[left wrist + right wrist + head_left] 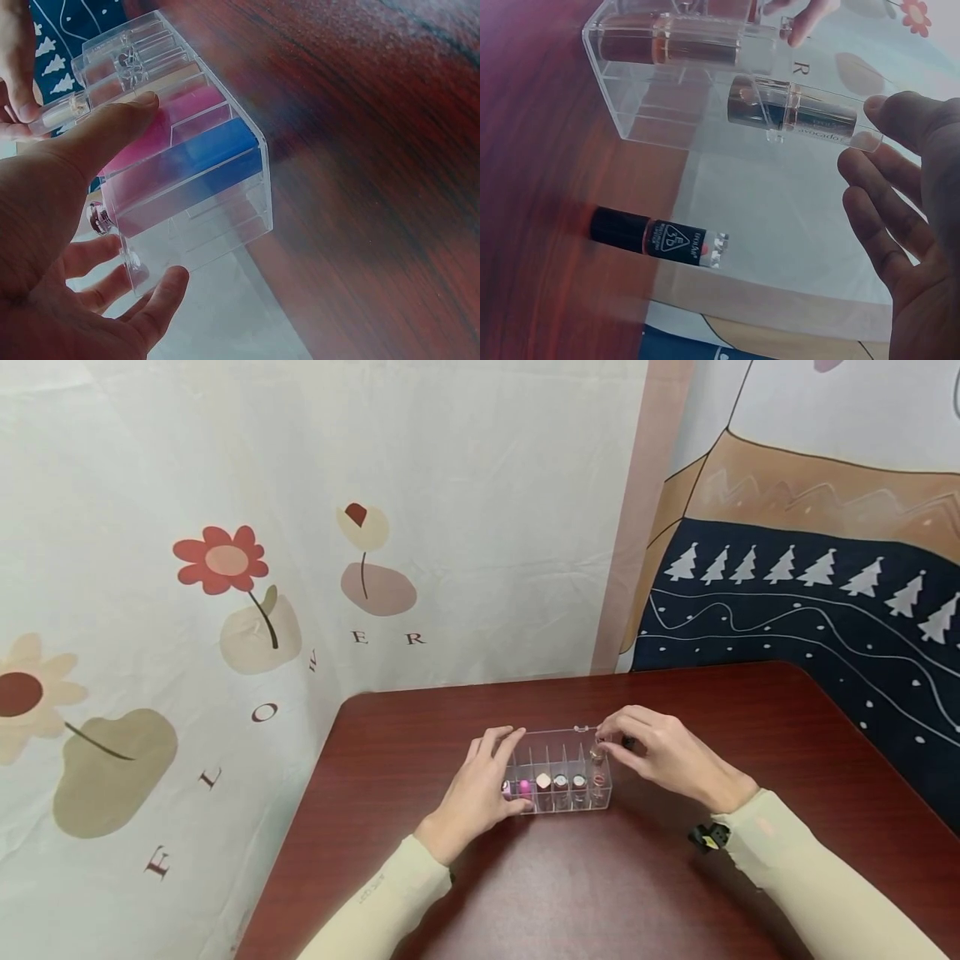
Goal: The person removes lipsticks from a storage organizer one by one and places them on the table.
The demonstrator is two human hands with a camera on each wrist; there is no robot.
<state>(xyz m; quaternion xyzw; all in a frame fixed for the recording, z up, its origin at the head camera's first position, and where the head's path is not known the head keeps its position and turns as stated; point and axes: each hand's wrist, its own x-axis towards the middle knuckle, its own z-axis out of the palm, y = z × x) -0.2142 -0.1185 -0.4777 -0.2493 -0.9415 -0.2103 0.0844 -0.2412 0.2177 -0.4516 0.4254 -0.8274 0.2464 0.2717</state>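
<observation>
A clear plastic lipstick organizer (pixel 572 806) stands on the table, with several lipsticks along its front row. My left hand (pixel 474 783) grips its left end, thumb at the front wall and fingers at the back. In the left wrist view, a pink tube and a blue-and-pink tube (pixel 217 154) show through its side. My right hand (pixel 660 756) pinches the clear end of a lipstick (pixel 821 120) between thumb and fingertip. That lipstick's dark end is at the back right compartment; how deep it sits I cannot tell.
A black lipstick (pixel 649 236) with a clear, shiny top stands upright on the table just right of the organizer, partly hidden by my right hand in the head view. The reddish-brown table (pixel 585 893) meets patterned cloth hangings (pixel 487 527) at its back and sides.
</observation>
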